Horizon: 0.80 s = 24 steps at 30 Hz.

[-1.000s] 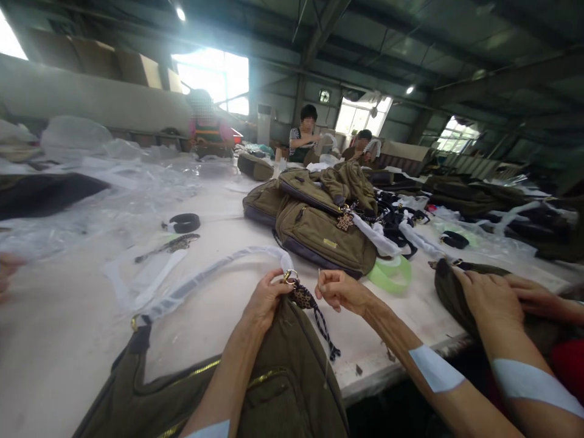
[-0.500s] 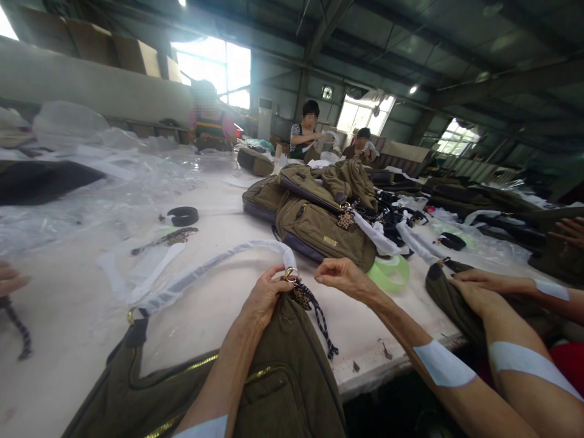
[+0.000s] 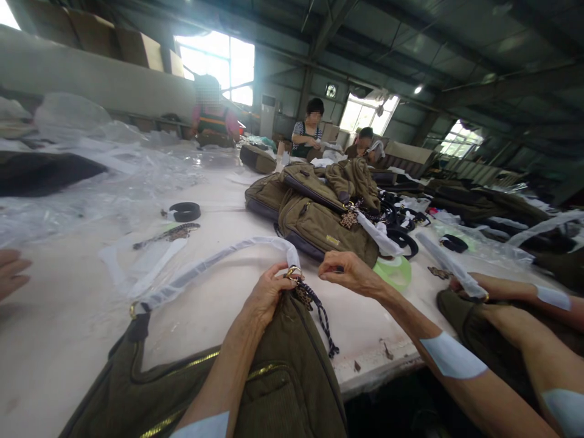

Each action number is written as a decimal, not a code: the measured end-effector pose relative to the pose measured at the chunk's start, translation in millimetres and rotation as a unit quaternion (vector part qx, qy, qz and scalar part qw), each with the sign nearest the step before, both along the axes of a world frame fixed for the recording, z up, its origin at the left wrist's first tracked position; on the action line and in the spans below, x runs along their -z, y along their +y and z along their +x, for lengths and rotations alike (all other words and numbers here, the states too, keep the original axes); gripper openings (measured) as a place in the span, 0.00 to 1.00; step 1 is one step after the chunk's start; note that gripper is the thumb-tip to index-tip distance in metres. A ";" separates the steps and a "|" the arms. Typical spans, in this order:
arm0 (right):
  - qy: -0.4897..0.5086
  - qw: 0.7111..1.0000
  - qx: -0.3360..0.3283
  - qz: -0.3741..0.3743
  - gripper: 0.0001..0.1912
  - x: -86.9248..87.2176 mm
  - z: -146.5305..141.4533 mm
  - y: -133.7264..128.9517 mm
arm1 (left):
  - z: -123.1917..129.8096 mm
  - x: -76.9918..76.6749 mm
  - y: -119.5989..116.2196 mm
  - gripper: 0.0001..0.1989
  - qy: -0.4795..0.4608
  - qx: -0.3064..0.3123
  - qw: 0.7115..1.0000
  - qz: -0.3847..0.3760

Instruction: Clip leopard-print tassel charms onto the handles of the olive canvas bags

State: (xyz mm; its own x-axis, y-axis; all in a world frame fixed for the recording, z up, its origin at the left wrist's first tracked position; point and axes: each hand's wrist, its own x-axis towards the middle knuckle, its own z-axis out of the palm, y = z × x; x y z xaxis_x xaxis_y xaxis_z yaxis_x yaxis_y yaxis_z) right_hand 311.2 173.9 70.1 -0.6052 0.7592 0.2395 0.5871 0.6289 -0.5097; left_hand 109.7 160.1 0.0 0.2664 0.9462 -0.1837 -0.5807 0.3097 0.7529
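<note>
An olive corduroy bag (image 3: 292, 365) with gold zippers lies in front of me. Its strap (image 3: 219, 258), wrapped in white paper, arches from one end to the other. My left hand (image 3: 269, 292) pinches the gold ring (image 3: 294, 272) where the strap meets the bag's right end. From that ring hangs a charm (image 3: 305, 297) in leopard print, with a black-and-white braided cord (image 3: 323, 322). To the right of the ring, apart from it, my right hand (image 3: 349, 272) is closed with its fingers curled together. Whatever its fingertips may hold is too small to make out.
Several olive bags (image 3: 319, 207) are piled ahead on the white table (image 3: 219, 216). A green tape roll (image 3: 393, 272) lies beside them. A black rolled strap (image 3: 185, 212) and plastic wrap (image 3: 150, 164) are at left. A co-worker's arms (image 3: 515, 319) handle another bag at right.
My right hand has shifted very slightly right, while my left hand keeps its hold on the ring. At right, the co-worker's bag and hands have moved, and a white-wrapped strap now stands above them.
</note>
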 end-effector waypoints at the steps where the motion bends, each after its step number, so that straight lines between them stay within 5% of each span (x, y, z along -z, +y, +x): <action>1: -0.001 1.000 -0.002 0.000 0.07 -0.2 -0.5 0.4 | -0.1 0.2 0.1 0.26 0.000 0.001 1.000 0.001; 24: -0.003 0.999 -0.046 -0.013 0.06 -0.1 -10.4 10.3 | -0.7 0.7 0.8 0.26 -0.012 0.012 1.000 0.018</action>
State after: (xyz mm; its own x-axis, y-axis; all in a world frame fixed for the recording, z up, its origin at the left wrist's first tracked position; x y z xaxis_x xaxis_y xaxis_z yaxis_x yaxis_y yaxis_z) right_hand 300.8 184.2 70.2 -0.6738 0.7066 0.2163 0.5313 0.6667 -0.5228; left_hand 108.9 160.9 -0.7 0.2939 0.9452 -0.1418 -0.5916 0.2965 0.7498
